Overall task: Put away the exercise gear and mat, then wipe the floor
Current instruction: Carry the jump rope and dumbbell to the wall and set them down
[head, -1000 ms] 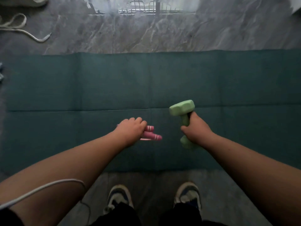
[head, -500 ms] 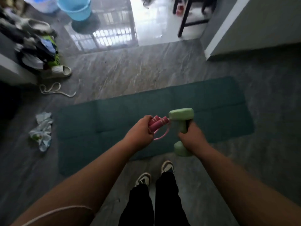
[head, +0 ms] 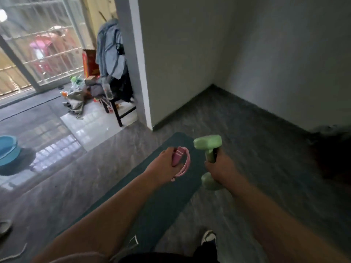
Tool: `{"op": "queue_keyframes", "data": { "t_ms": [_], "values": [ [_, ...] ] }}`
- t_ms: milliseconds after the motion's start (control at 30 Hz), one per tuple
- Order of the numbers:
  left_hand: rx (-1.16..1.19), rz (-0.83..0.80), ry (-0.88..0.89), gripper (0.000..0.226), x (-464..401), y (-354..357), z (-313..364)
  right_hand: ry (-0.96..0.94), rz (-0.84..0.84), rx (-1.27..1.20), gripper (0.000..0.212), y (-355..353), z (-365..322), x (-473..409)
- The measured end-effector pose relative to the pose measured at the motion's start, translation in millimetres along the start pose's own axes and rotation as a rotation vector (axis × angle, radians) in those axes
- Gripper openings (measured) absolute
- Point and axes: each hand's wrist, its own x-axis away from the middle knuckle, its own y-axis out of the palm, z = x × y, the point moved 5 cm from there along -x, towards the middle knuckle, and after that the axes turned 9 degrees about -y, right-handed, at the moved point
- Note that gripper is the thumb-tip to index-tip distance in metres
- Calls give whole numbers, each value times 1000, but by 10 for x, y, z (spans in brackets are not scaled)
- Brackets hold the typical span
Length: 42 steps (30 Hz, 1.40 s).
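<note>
My left hand (head: pixel 164 164) is curled round the pink handles of the rope (head: pixel 179 161), thumb on top, with the loops of cord hanging out past the fingers toward the dumbbell. My right hand (head: pixel 221 167) is wrapped tight round the shaft of the green dumbbell (head: pixel 208 142); it stands nearly upright, one head above my fist and the other below it. Both hands are held out in front of me, near each other but not touching, above the mat (head: pixel 152 202).

The mat is dark green and lies flat on the grey marbled floor (head: pixel 256 149), running from beside my legs up toward the white pillar (head: pixel 140 59). The rope is over the mat's far end; the dumbbell is over its right edge. My right shoe (head: pixel 209 237) is on the floor just right of the mat.

Left of the mat, a blue basin (head: pixel 8 150) sits well apart on the glossy floor. Beyond the mat, left of the pillar, a dark chair (head: pixel 117 109) carries a heap of clothes, with bags and clutter on the floor beside it. Right of the pillar, bare walls meet in a corner. The view is blurred.
</note>
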Motion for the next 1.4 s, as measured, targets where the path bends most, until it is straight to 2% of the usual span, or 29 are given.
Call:
{"op": "queue_keyframes", "data": {
  "t_ms": [167,367,467,633,767,967,1100,1267,1400],
  "values": [
    [-92,-49,159,42,-739,431,1018,116,176,-21,43,-1057,725,-117],
    [-176,-127,260,46,-2177,1457,2043,249,311,-24,41,-2354,1887,-463],
    [-205,-136,286,43,-2388,1828,2860,302,387,-46,40,-3003,2426,-676],
    [-249,-148,321,42,-2984,2348,3751,328,378,25,41,-3816,3085,-1205],
    [-228,-146,272,36,-3587,2554,4125,356,410,-26,48,-4248,3427,-1779],
    [-147,-166,224,28,-4757,2671,4440,347,383,-74,37,-4555,3822,-3031],
    [-10,-172,157,25,-5825,2582,4663,310,381,-73,31,-4744,4021,-4064],
    [96,-154,60,35,-7250,2426,4922,336,358,-43,40,-5114,4223,-5248],
    [129,-196,65,20,-8122,2464,5339,334,354,-24,41,-5377,4445,-6066]
  ]
}}
